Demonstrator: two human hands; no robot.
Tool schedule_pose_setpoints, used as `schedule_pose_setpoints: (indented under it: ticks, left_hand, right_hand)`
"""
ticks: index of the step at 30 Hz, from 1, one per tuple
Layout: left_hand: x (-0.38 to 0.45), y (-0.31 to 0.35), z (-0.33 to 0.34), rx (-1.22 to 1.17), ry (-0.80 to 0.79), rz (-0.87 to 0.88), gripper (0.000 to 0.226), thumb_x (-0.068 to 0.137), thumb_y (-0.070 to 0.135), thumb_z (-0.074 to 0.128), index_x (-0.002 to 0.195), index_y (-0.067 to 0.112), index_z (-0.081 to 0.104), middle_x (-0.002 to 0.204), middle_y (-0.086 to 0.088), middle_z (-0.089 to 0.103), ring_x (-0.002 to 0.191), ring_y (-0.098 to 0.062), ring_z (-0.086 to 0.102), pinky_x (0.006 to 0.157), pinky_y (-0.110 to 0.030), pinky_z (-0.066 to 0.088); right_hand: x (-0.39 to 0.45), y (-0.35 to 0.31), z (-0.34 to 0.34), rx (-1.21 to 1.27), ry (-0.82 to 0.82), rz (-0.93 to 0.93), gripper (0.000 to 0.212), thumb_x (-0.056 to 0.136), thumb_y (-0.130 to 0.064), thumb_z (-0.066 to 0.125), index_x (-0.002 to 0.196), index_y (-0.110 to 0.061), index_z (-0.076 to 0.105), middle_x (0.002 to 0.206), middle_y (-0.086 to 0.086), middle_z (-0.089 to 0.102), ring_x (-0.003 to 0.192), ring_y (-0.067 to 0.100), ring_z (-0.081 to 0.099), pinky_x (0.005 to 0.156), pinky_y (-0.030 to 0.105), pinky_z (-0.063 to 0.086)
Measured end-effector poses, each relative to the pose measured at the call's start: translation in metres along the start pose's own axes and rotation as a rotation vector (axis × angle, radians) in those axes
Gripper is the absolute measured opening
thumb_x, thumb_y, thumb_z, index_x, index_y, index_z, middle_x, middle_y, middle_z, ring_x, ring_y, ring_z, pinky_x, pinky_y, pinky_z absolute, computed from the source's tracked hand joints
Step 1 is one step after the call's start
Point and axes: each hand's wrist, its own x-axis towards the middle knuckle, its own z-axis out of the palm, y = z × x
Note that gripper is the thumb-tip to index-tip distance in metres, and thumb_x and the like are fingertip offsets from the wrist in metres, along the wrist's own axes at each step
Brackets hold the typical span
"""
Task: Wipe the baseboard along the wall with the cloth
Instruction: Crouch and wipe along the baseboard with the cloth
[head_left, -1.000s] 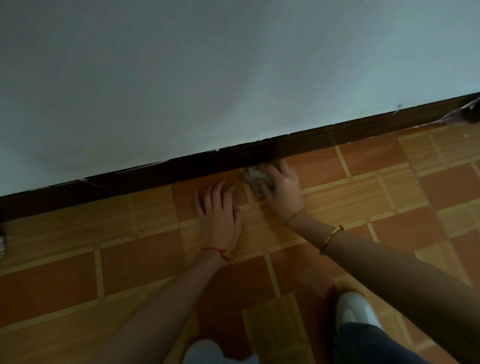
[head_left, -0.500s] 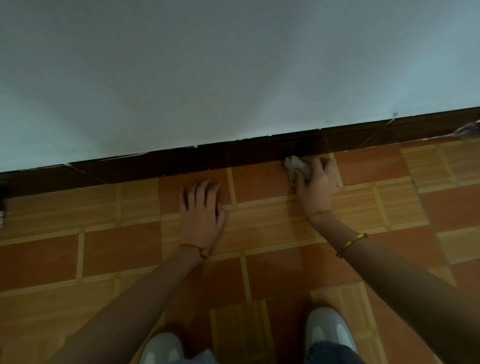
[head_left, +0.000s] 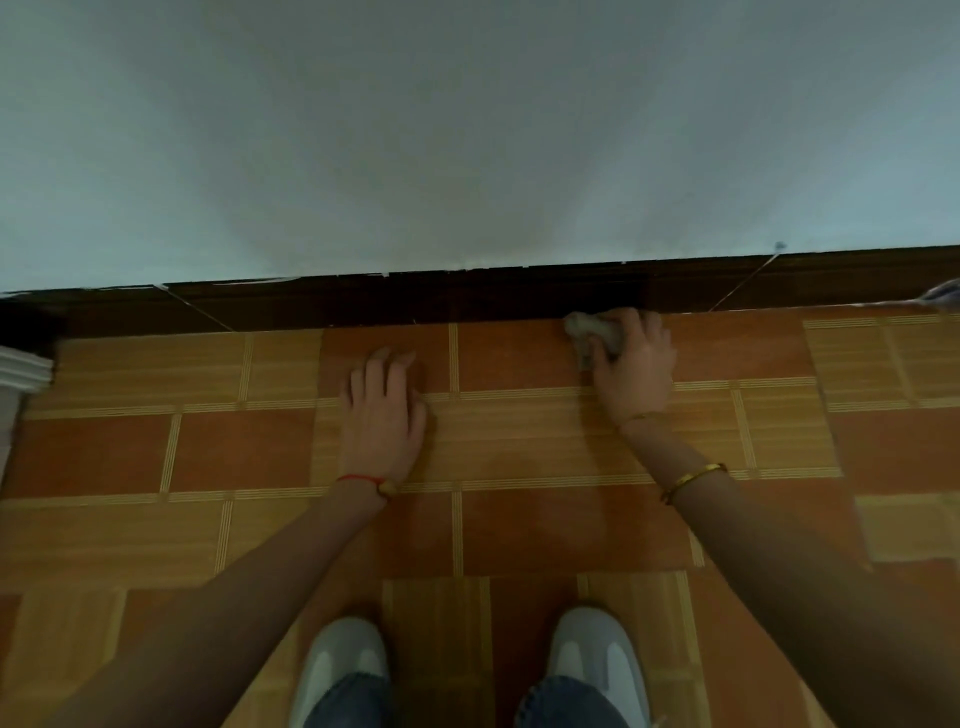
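Down at the floor (head_left: 519, 441), two hands work: the right hand (head_left: 636, 366), at one o'clock, has its grip clenched around one grey cloth (head_left: 592, 332), which touches the dark baseboard (head_left: 415, 299) below the wall (head_left: 467, 130). At eleven o'clock, the left hand (head_left: 382, 415) lies flat, fingers released. Two white shoes (head_left: 345, 660) sit at six o'clock. Each wrist wears one bracelet.

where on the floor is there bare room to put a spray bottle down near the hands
Bare tiled floor lies between the left hand and the right hand, and between the wrists and the shoes. More lies left of the left hand. It is crowded where the cloth meets the baseboard.
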Motion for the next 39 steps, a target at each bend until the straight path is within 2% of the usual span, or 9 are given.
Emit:
schedule_pose_setpoints:
  ticks: [6,16,18,22,24,28,34,36,39]
  left_hand:
    - [0.002,0.027,0.019,-0.048,-0.024,0.012,0.049,0.092,0.024,0.040,0.138,0.010,0.050,0.141,-0.015,0.047,0.128,-0.036,0.043,0.112,-0.058,0.032]
    - [0.008,0.021,0.041,0.038,-0.034,0.058,0.047,0.095,0.028,0.040,0.137,0.010,0.051,0.141,-0.016,0.050,0.129,-0.038,0.046,0.112,-0.064,0.028]
    - [0.007,0.021,0.043,0.019,-0.020,0.062,0.047,0.096,0.028,0.040,0.138,0.010,0.052,0.141,-0.015,0.049,0.130,-0.038,0.046,0.113,-0.064,0.027]
    - [0.007,0.022,0.043,-0.021,0.012,0.071,0.048,0.094,0.026,0.042,0.138,0.011,0.052,0.143,-0.014,0.048,0.131,-0.036,0.044,0.115,-0.063,0.024]
    - [0.007,0.021,0.043,-0.029,0.019,0.068,0.048,0.093,0.025,0.044,0.138,0.011,0.052,0.143,-0.014,0.048,0.131,-0.036,0.044,0.116,-0.062,0.023]
    - [0.007,0.021,0.042,-0.013,0.025,0.074,0.047,0.094,0.026,0.044,0.138,0.011,0.053,0.143,-0.013,0.049,0.131,-0.037,0.045,0.116,-0.061,0.023]
    - [0.007,0.019,0.042,0.000,0.030,0.079,0.048,0.094,0.027,0.046,0.140,0.013,0.052,0.143,-0.013,0.048,0.131,-0.037,0.045,0.115,-0.061,0.024]
    - [0.007,0.019,0.042,0.002,0.032,0.084,0.048,0.094,0.027,0.046,0.140,0.013,0.052,0.143,-0.013,0.048,0.131,-0.037,0.045,0.114,-0.061,0.025]
    - [0.007,0.018,0.043,-0.002,0.039,0.087,0.047,0.094,0.026,0.047,0.139,0.013,0.053,0.143,-0.013,0.049,0.131,-0.036,0.045,0.114,-0.061,0.025]
  right_hand:
    - [0.005,0.008,-0.006,0.001,0.082,0.224,0.029,0.085,-0.017,0.062,0.113,-0.010,0.055,0.113,0.014,0.054,0.102,0.033,0.050,0.081,0.038,0.035]
    - [-0.024,-0.071,0.039,0.150,-0.096,-0.138,0.030,0.081,-0.013,0.064,0.110,-0.017,0.059,0.109,0.005,0.057,0.098,0.023,0.051,0.077,0.033,0.035]
    - [-0.021,-0.061,0.032,0.252,-0.025,-0.088,0.029,0.081,-0.010,0.064,0.109,-0.013,0.057,0.107,0.006,0.055,0.097,0.019,0.051,0.080,0.034,0.044]
    - [-0.011,-0.043,0.000,0.488,0.338,0.260,0.026,0.088,-0.006,0.063,0.111,-0.003,0.052,0.114,0.012,0.051,0.097,0.008,0.048,0.081,0.006,0.041]
    - [0.000,-0.046,-0.006,0.539,0.446,0.326,0.028,0.087,-0.006,0.064,0.111,-0.002,0.051,0.116,0.014,0.049,0.100,0.014,0.053,0.081,0.008,0.046]
    - [0.009,-0.078,0.000,0.600,0.479,0.333,0.029,0.083,-0.001,0.066,0.108,0.000,0.050,0.114,0.014,0.048,0.101,0.015,0.053,0.083,0.008,0.045]
    - [-0.011,-0.122,0.020,0.629,0.262,0.092,0.032,0.074,0.007,0.068,0.101,0.000,0.051,0.110,0.012,0.044,0.094,0.001,0.045,0.085,0.005,0.038]
    - [-0.009,-0.121,0.019,0.635,0.283,0.101,0.031,0.073,0.009,0.067,0.099,0.001,0.052,0.109,0.013,0.045,0.093,-0.002,0.044,0.084,0.004,0.038]
    - [-0.002,-0.098,0.009,0.611,0.396,0.229,0.032,0.074,0.009,0.066,0.101,0.000,0.053,0.113,0.015,0.046,0.101,0.011,0.050,0.087,0.015,0.046]
